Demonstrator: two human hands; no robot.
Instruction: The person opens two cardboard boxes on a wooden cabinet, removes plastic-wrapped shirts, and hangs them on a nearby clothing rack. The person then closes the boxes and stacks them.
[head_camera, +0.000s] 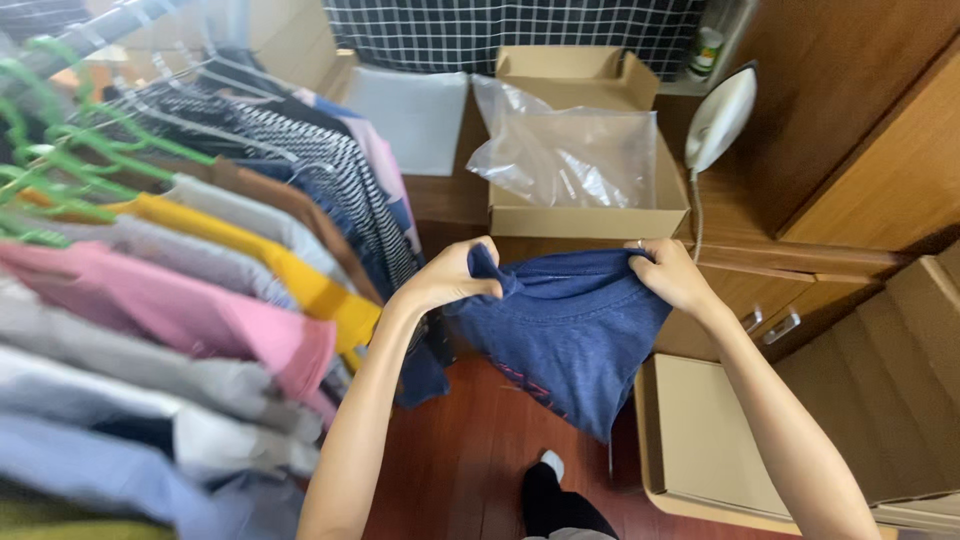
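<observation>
Head view: hands (450, 275) gripping blue shirt (570, 335)

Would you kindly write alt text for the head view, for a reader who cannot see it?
Both hands, left hand and right hand, hold up a dark blue T-shirt beside a rack of hung clothes. Behind stands an open cardboard box holding clear plastic.

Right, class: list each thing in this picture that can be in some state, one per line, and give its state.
Blue T-shirt: off the rail, held up, hanging loose.
Left hand: shut on the shirt's top edge.
Right hand: shut on the shirt's other side.
Cardboard box: flaps open, clear plastic bag inside.
Iron: standing upright on the wooden counter.
Clothes on the rail: hanging on hangers.
Flat cardboard tray: lying on the floor.
</observation>
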